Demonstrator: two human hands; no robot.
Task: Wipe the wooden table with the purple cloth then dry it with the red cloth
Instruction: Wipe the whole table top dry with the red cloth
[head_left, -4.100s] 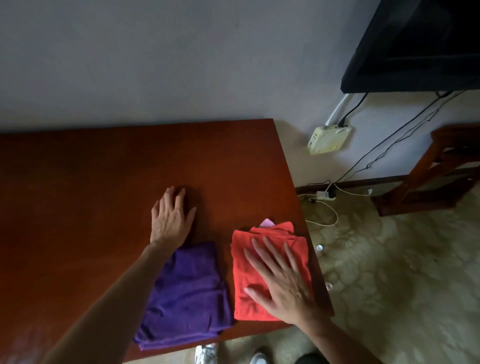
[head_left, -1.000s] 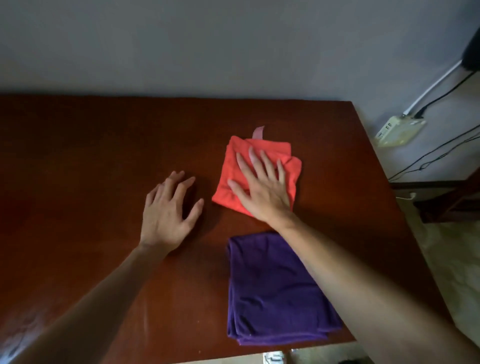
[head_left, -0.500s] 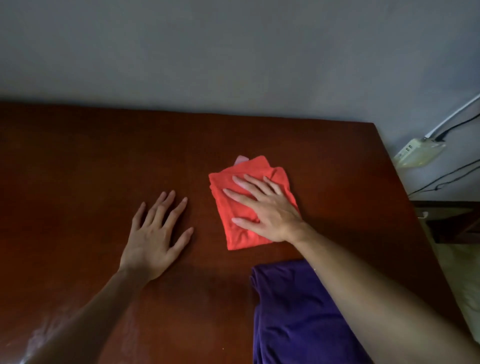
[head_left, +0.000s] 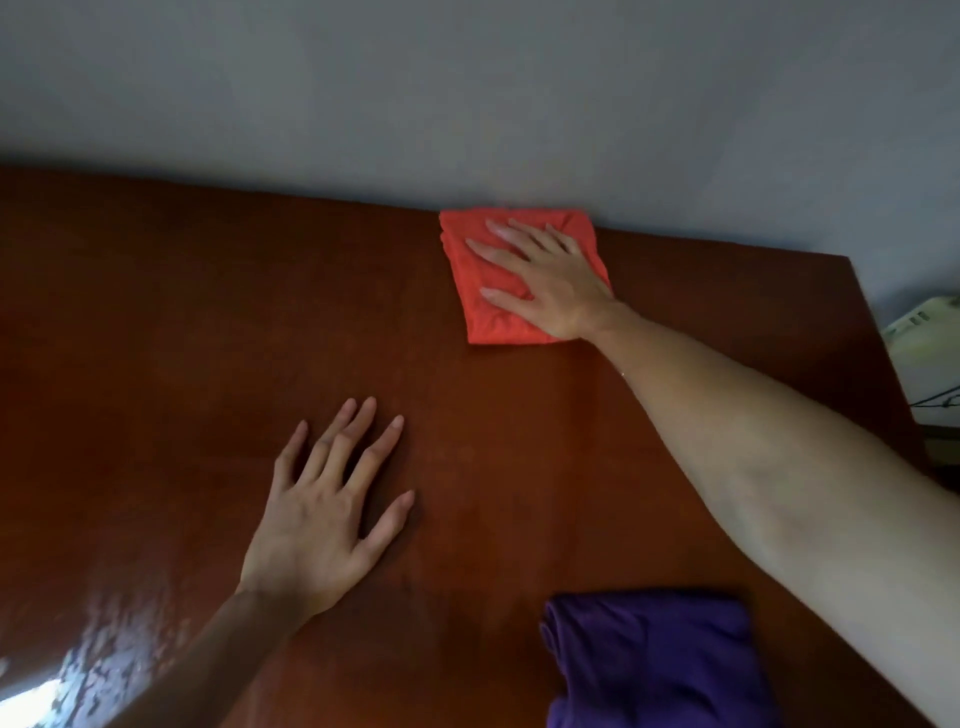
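The folded red cloth (head_left: 480, 291) lies at the far edge of the wooden table (head_left: 156, 338), against the wall. My right hand (head_left: 545, 280) presses flat on it, fingers spread, arm stretched out. My left hand (head_left: 322, 525) rests flat on the bare wood nearer to me, fingers apart, holding nothing. The purple cloth (head_left: 654, 665) lies folded at the near edge, partly under my right forearm and cut off by the bottom of the frame.
A grey wall (head_left: 467, 93) runs along the table's far edge. The table's right edge drops off beside a pale box (head_left: 924, 338) with cables on the wall. A glossy reflection (head_left: 62, 675) shows at the near left.
My right hand has pushed the red cloth away from me, from the table's middle to its far edge by the wall. My left hand stays flat on the wood.
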